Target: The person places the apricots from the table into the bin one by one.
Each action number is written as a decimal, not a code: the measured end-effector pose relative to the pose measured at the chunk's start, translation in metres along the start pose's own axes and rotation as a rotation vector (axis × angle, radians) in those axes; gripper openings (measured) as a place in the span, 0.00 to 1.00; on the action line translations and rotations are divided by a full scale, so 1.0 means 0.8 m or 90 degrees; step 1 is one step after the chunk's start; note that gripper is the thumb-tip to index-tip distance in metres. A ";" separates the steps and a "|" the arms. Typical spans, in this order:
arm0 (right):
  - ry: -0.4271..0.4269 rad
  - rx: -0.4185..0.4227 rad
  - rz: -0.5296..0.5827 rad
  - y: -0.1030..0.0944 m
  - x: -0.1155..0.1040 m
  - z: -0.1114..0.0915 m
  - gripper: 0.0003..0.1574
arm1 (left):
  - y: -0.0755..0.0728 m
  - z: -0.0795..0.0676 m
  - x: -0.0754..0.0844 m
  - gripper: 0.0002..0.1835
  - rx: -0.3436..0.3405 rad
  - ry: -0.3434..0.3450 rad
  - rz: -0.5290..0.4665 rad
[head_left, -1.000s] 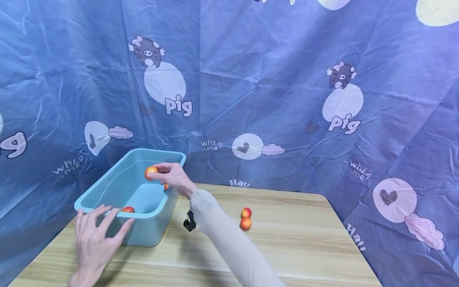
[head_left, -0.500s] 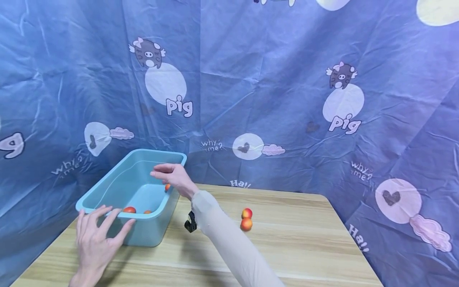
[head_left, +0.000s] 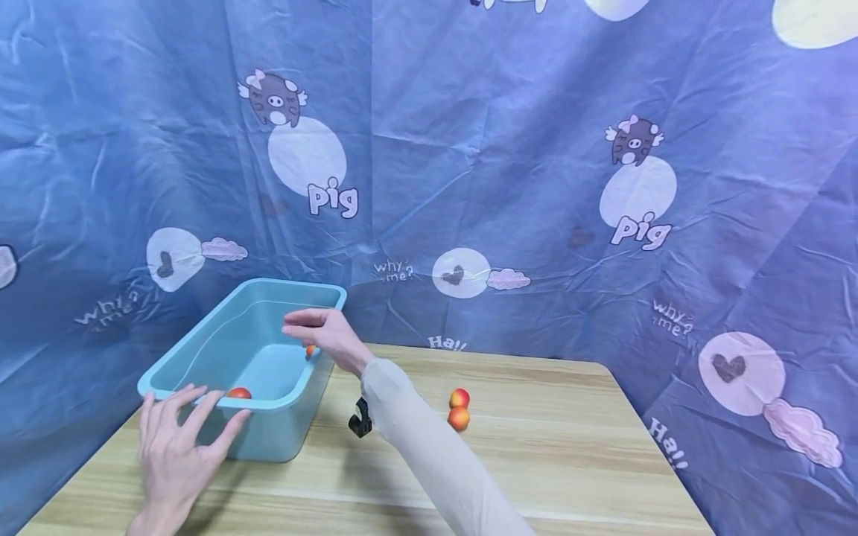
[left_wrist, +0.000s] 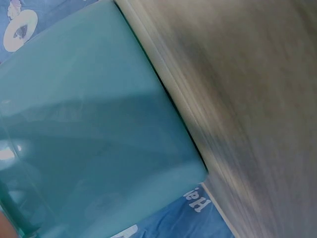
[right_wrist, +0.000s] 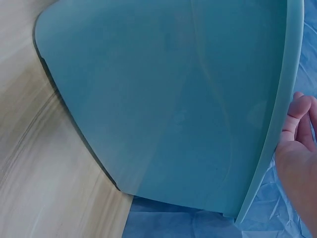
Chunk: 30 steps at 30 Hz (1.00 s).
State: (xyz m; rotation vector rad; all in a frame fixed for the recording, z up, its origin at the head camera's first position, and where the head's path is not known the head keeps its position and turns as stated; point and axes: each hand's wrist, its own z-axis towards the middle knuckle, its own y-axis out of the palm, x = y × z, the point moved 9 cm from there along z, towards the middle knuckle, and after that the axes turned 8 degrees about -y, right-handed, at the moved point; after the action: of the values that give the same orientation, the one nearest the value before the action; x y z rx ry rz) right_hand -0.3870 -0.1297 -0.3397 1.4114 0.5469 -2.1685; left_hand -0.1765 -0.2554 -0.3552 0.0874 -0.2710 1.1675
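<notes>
In the head view a light-blue plastic bin (head_left: 264, 432) stands on the table's left side. My left hand (head_left: 177, 447) rests at its near rim, fingertips over the edge and thumb spread apart. My right hand (head_left: 328, 335) hovers over the bin's right side with nothing between its fingers. Inside the bin I see a red round fruit (head_left: 239, 393) by the near wall. An orange-red fruit (head_left: 310, 351), partly hidden, lies near the right wall. Two small red-and-yellow fruits, a far one (head_left: 459, 398) and a near one (head_left: 459, 418), touch each other on the table.
The wooden table (head_left: 550, 447) stretches right from the bin. A blue cloth (head_left: 536, 186) with pig prints hangs behind and at the sides. On the right forearm's sleeve (head_left: 429, 439) a black clip (head_left: 360, 419) sticks out near the wrist.
One second ago my right hand held an orange-red fruit over the bin. It let go, and a fruit showed low by the near wall, now out of sight. The left hand stays put.
</notes>
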 end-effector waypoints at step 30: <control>-0.008 0.022 0.011 -0.062 0.021 -0.065 0.20 | -0.002 0.004 0.002 0.32 0.015 -0.006 -0.015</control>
State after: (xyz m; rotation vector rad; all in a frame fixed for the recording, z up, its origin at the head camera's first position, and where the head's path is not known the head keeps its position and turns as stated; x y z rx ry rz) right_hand -0.3846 -0.0636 -0.3717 1.4138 0.4928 -2.1810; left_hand -0.1751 -0.2548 -0.3513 0.1170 -0.2638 1.1474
